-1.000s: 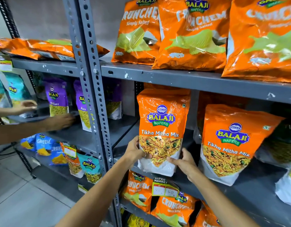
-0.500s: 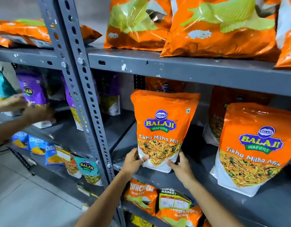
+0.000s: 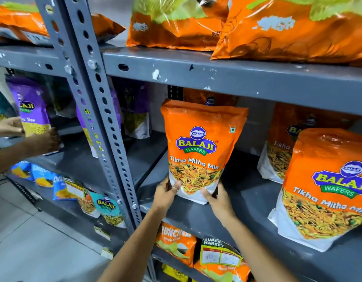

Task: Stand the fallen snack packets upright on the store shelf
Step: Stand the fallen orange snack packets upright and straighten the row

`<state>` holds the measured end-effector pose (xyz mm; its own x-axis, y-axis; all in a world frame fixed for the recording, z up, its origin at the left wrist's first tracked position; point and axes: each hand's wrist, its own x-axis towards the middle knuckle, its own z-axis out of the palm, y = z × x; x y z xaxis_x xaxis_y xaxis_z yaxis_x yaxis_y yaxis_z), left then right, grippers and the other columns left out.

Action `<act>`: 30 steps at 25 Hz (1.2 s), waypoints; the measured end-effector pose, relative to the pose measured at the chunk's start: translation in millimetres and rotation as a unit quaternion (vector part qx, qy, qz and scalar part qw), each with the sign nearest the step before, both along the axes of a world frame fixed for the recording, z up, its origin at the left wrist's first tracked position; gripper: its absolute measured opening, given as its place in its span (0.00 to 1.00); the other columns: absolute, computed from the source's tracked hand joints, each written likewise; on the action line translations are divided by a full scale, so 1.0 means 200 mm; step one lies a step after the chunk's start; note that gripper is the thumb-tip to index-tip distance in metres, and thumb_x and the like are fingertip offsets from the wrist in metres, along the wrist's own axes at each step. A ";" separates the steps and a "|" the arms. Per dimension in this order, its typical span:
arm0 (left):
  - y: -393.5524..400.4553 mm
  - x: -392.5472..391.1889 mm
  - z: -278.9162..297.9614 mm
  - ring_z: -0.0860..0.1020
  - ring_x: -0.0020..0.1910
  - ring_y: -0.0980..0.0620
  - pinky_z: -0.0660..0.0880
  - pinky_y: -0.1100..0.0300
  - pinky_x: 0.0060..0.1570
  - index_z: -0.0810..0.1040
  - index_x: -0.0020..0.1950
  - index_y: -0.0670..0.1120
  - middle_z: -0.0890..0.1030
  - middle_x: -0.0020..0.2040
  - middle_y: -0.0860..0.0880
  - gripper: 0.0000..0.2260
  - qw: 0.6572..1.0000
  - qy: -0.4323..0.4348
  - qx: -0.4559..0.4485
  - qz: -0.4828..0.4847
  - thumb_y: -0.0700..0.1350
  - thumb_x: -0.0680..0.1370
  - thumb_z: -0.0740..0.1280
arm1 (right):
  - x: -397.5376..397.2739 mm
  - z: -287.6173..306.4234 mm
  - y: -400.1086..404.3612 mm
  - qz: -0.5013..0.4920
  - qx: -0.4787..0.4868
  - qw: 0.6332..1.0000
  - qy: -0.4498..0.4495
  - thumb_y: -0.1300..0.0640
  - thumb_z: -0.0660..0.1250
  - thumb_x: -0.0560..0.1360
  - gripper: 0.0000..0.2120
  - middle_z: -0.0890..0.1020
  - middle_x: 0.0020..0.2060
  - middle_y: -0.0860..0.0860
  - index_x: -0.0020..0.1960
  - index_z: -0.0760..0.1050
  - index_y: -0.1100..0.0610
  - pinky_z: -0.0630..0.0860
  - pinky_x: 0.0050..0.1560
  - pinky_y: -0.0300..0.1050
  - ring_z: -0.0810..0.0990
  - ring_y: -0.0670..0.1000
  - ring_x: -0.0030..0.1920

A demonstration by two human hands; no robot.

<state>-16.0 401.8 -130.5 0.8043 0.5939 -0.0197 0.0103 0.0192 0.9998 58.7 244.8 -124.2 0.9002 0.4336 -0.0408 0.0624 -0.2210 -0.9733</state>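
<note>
An orange Tikha Mitha Mix packet [image 3: 200, 143] stands upright on the grey middle shelf [image 3: 247, 200], near its front left corner. My left hand [image 3: 166, 193] grips its lower left corner and my right hand [image 3: 217, 198] holds its lower right corner. A second packet of the same kind [image 3: 328, 186] stands at the right, leaning a little. Two more orange packets stand behind, one behind the held packet [image 3: 210, 97] and one at the back right [image 3: 286, 139]; both are partly hidden.
Large orange wafer bags [image 3: 288, 29] sit on the shelf above. A perforated grey upright [image 3: 98, 110] divides the racks. On the left rack another person's hands [image 3: 39, 142] handle a purple packet [image 3: 30, 108]. Lower shelves hold more packets and a price tag [image 3: 220, 255].
My view has moved closer and lower. Both my hands pushed the packet a little further back on the shelf and keep hold of its bottom corners. The other person's hands shifted left.
</note>
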 end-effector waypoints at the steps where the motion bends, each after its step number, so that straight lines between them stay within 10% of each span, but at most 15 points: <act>1: -0.01 -0.01 0.00 0.79 0.49 0.55 0.76 0.77 0.40 0.76 0.58 0.48 0.81 0.52 0.53 0.11 1.000 -0.006 -0.018 0.003 0.39 0.77 0.66 | 0.00 0.00 -0.01 0.002 -0.008 1.000 0.004 0.56 0.68 0.72 0.24 0.77 0.60 0.52 0.67 0.66 0.55 0.72 0.63 0.52 0.75 0.51 0.60; 6: -0.11 -0.05 0.03 0.78 0.53 0.51 0.74 0.61 0.54 0.73 0.58 0.44 0.79 0.53 0.49 0.16 0.996 -0.002 -0.018 0.082 0.39 0.73 0.71 | -0.04 0.00 -0.09 0.010 0.062 0.997 0.037 0.65 0.68 0.72 0.30 0.74 0.63 0.52 0.71 0.62 0.58 0.70 0.66 0.50 0.72 0.50 0.64; 10: -0.31 -0.14 0.02 0.75 0.42 0.46 0.70 0.60 0.40 0.71 0.44 0.46 0.74 0.43 0.47 0.11 0.974 0.021 0.100 0.203 0.44 0.70 0.73 | -0.11 0.05 -0.29 -0.199 0.010 0.977 -0.079 0.63 0.68 0.72 0.11 0.82 0.46 0.54 0.55 0.77 0.60 0.75 0.46 0.38 0.81 0.55 0.50; 21: -0.77 0.16 0.20 0.72 0.32 0.52 0.72 0.70 0.33 0.74 0.43 0.41 0.73 0.31 0.50 0.07 0.990 -0.010 0.122 -0.075 0.32 0.72 0.69 | -0.12 0.17 -0.93 -0.477 0.012 0.846 -0.239 0.63 0.68 0.69 0.08 0.80 0.39 0.56 0.48 0.74 0.59 0.76 0.42 0.54 0.78 0.59 0.40; 25: -1.01 0.22 0.15 0.76 0.39 0.50 0.76 0.73 0.38 0.73 0.60 0.33 0.78 0.41 0.45 0.20 0.983 0.048 -0.014 -0.176 0.28 0.70 0.70 | -0.02 0.07 -1.17 -0.454 -0.016 0.884 -0.108 0.64 0.68 0.71 0.19 0.77 0.56 0.65 0.60 0.69 0.64 0.72 0.58 0.59 0.76 0.63 0.57; 30: -1.22 0.28 0.07 0.71 0.66 0.39 0.61 0.41 0.71 0.70 0.66 0.39 0.77 0.64 0.38 0.27 0.969 0.125 0.050 -0.208 0.45 0.70 0.74 | 0.05 0.03 -1.30 -0.295 0.000 0.954 0.044 0.63 0.62 0.76 0.25 0.69 0.70 0.55 0.71 0.61 0.57 0.64 0.65 0.48 0.69 0.53 0.67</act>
<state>40.4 158.2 -116.2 0.9517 0.2290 -0.2047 0.2392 -0.1347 0.9616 68.6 -14.4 -117.9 0.9808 -0.1478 -0.1273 -0.1547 -0.1920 -0.9691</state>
